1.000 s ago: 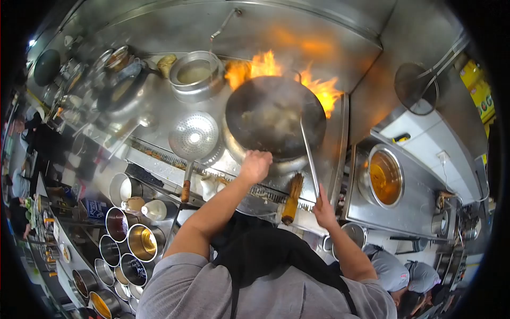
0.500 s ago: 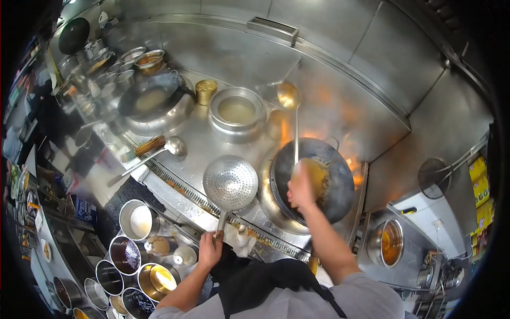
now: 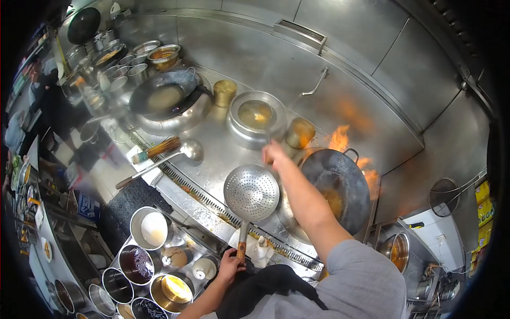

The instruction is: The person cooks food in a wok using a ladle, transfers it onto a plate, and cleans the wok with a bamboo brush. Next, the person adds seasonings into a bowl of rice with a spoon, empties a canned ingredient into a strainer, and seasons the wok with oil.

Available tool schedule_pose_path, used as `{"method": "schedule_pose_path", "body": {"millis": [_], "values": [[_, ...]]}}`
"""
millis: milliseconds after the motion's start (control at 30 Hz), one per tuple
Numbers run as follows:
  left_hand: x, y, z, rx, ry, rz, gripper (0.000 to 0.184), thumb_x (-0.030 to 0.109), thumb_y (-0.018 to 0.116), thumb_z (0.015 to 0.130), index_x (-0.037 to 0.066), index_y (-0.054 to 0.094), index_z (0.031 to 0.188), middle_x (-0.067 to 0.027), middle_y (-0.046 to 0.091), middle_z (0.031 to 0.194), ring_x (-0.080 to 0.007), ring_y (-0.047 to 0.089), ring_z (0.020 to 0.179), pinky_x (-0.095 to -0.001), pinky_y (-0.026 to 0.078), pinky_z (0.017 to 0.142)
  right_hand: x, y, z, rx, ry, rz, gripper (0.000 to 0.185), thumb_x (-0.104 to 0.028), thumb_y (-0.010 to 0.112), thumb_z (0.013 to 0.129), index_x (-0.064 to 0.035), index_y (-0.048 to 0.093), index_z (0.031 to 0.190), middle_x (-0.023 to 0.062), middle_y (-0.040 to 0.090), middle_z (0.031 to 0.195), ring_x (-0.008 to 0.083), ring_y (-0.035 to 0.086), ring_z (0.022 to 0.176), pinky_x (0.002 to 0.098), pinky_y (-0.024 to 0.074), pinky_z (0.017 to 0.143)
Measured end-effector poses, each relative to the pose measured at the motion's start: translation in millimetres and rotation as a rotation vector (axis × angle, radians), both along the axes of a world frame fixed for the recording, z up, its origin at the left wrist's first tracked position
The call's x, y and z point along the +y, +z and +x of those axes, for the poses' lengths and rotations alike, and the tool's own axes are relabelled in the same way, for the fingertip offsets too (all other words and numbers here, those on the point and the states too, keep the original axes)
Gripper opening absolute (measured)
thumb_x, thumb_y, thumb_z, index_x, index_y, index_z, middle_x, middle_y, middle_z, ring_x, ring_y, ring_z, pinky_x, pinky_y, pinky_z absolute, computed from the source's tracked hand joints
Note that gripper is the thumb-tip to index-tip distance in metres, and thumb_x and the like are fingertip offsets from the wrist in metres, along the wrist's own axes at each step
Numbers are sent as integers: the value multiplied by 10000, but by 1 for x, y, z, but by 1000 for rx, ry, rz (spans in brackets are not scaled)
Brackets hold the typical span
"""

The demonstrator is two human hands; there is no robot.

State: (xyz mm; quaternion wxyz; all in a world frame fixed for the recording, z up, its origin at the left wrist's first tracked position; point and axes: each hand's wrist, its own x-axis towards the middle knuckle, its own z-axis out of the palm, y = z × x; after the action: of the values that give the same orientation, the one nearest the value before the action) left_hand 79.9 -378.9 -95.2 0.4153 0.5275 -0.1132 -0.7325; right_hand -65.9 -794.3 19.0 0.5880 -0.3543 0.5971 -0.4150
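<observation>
My left hand [image 3: 229,266] is closed round the wooden handle of a large perforated skimmer [image 3: 251,192], whose round head lies flat over the steel range. My right hand [image 3: 273,154] is closed on the handle of a ladle [image 3: 256,114]. The ladle's bowl dips into the pale liquid inside a round steel pot [image 3: 238,130], and the handle is smeared by motion. Beneath and beyond my right forearm sits a black wok [image 3: 340,173], with some yellowish-brown food or liquid low inside it. Flames [image 3: 340,138] rise behind the wok.
A second wok [image 3: 142,101] rests on the left burner. A ladle [image 3: 191,150] and a bamboo brush [image 3: 162,148] lie left of the skimmer. Seasoning pots [image 3: 149,228] stand at front left; cans [image 3: 225,93] flank the steel pot. A strainer [image 3: 444,196] hangs at right.
My right hand has swung the ladle left from over the wok into the steel pot. My left hand still holds the skimmer. The camera view has shifted.
</observation>
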Motion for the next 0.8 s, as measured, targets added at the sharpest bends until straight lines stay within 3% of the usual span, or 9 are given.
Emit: {"method": "schedule_pose_path", "body": {"millis": [33,67,100,267,467,500,600,767,800], "values": [[-1,-3,1,-6,10,-1,469,147,582,909,61,360,1313,-125,597,903,-211,617,746,-346,544,614,-39,-9,-11,-462,93,144,200,49,514,708,33,563,901,91,478,644,178,474,486,291,413,418],[-6,-11,2,175,-2,-12,466,174,584,914,75,359,1310,-130,595,900,-209,612,718,-330,535,590,-44,9,-8,-853,-7,210,82,46,522,708,-9,481,753,88,466,644,174,473,502,285,423,427],[-11,-18,1,357,-18,-25,463,201,585,920,88,357,1307,-135,594,898,-207,608,691,-314,526,566,-39,29,-6,-1242,-115,275,191,42,530,708,-52,399,605,85,454,645,169,472,518,280,434,437],[-40,8,-20,154,-245,-40,264,152,612,893,82,405,1041,-102,560,795,-161,528,486,-302,462,419,26,63,-9,-1488,-138,116,129,34,523,764,5,401,733,65,442,677,142,469,521,233,462,469],[-18,54,-26,229,-135,-111,241,37,603,838,86,397,952,-66,496,678,-148,496,460,-297,428,381,121,111,-106,-1667,58,49,118,7,508,834,36,399,868,50,458,739,83,522,537,200,478,497],[-14,96,-25,154,-141,-104,242,38,601,836,84,396,955,-68,495,680,-149,496,461,-296,430,381,147,127,-123,-1679,76,88,104,-19,488,867,13,390,879,32,431,718,101,511,555,218,480,516],[-2,122,-31,1,-223,-177,254,45,596,818,63,387,962,-79,500,684,-153,511,463,-308,463,388,210,145,-181,-1605,50,6,98,-29,497,874,16,411,861,36,432,725,95,512,557,219,477,507],[-39,165,-91,-343,-344,-533,261,26,564,813,34,381,998,-74,484,686,-153,495,444,-296,439,371,293,170,-270,-1171,-62,-14,82,-7,515,863,-6,459,804,53,460,786,72,486,553,215,451,477],[-49,171,-109,-387,-347,-575,265,22,559,811,28,384,1011,-72,479,691,-153,489,441,-295,428,367,308,165,-287,-1094,-127,-9,128,-11,528,862,-93,430,874,46,471,785,67,479,573,204,414,483]]}}
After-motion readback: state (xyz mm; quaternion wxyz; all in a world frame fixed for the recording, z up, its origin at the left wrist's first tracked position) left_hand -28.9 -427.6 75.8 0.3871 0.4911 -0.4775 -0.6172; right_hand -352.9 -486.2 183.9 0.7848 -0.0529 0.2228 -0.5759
